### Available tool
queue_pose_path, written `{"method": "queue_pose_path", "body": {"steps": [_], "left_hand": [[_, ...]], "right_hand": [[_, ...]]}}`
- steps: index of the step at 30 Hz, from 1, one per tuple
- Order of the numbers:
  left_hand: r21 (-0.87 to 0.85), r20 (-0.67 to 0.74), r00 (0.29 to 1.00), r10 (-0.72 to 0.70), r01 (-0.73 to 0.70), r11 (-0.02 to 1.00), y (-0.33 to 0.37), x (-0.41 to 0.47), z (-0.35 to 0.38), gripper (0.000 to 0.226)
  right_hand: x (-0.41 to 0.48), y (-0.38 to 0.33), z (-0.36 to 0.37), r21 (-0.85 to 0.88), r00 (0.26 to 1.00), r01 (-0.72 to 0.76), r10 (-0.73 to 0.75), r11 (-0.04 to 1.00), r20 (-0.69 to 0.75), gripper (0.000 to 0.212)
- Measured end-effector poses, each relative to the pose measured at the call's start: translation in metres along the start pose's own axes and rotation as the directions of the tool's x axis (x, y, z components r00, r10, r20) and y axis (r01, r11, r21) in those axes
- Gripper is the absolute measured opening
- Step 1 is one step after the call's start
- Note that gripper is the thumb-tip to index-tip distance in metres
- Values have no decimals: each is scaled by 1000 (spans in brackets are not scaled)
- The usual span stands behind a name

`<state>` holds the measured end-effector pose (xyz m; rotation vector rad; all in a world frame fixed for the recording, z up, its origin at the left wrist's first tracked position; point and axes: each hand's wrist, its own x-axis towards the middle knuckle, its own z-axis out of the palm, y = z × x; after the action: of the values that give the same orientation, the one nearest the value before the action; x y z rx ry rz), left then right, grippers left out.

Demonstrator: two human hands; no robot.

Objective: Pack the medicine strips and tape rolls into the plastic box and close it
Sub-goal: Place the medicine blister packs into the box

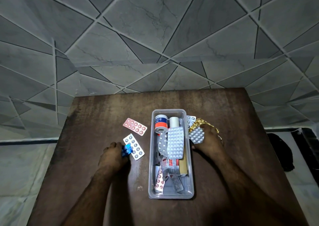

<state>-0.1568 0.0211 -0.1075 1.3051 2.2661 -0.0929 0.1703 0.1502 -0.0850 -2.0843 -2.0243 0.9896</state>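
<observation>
Mid-packing: left hand [113,152] pinching small blue foil strip [126,150] left of centre, right hand [208,140] gripping round silver blister strip [196,136] beside clear rectangular plastic box [189,156]; next, both into box.

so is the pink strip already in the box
No, the pink strip lies on the table to the left of the plastic box, apart from it and untouched by either hand.

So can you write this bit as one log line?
left hand: on blue strip | right hand: on silver strip | box: open
</observation>
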Motion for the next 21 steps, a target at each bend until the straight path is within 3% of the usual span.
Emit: {"method": "queue_pose_path", "body": {"steps": [5,10,16,21], "left_hand": [[-72,-32,998,-57,55,996,-7,-12,-1,58],[-321,-121,990,-65,22,947,3,-30,-18,43],[-443,-189,978,91,-168,881,48,-71,-41,32],[-296,-133,955,266,-295,909,83,-99,-25,53]], "right_hand": [[-13,6,-12,146,990,84,-66,986,-125,102],[-45,-4,-18,174,974,213,-195,962,-112,107],[-86,-27,-7,139,918,378,-390,915,72,110],[-101,-30,6,-107,847,508,-473,855,244,113]]}}
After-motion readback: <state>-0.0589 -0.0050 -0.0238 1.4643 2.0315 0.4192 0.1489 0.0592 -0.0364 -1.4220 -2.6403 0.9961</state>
